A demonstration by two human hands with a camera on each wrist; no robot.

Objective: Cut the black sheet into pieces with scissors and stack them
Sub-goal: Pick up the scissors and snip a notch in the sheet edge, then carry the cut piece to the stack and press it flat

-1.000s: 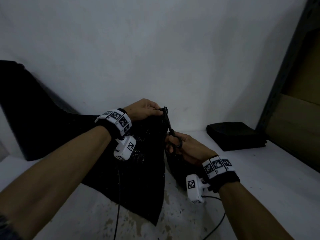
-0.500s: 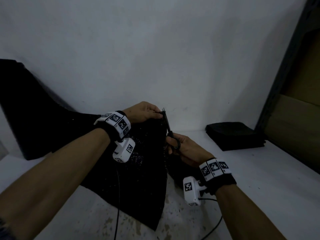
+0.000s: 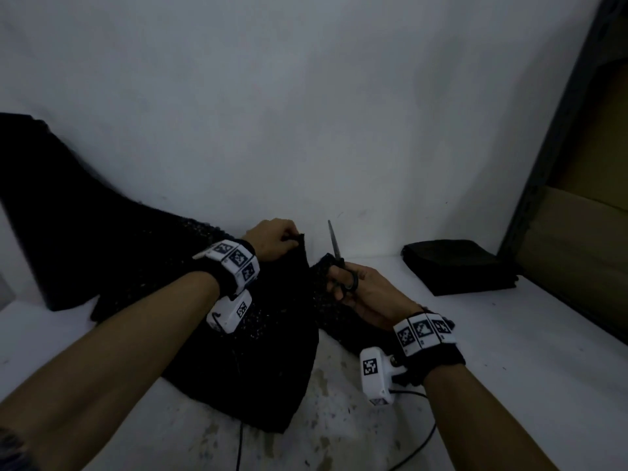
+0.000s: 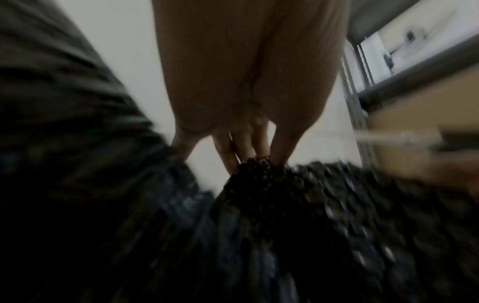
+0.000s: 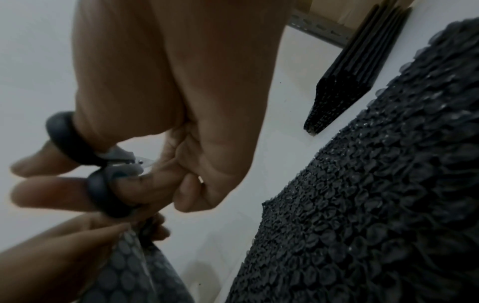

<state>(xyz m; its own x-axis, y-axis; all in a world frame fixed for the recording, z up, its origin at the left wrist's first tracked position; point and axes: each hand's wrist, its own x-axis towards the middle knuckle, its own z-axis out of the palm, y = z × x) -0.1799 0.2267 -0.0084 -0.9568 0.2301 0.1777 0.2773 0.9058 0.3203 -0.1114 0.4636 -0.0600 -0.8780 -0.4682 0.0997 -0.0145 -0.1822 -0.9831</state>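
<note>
Left hand (image 3: 273, 240) pinching black sheet (image 3: 244, 338) corner, right hand (image 3: 365, 294) gripping closed, upright scissors (image 3: 338, 256) beside it; stack of cut pieces (image 3: 458, 265) beyond on worktop (image 3: 526, 351).

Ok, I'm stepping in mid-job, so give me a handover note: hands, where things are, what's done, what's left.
Left hand: pinches the top corner of the black sheet, lifted off the white table.
Right hand: holds the scissors, blades shut, pointing up, clear of the sheet.
Done: this cut looks finished; a cut piece lies under the right hand, apart from the sheet. Stack of cut pieces sits far right.
Left: add this piece to the stack, then cut up the rest of the sheet.
</note>
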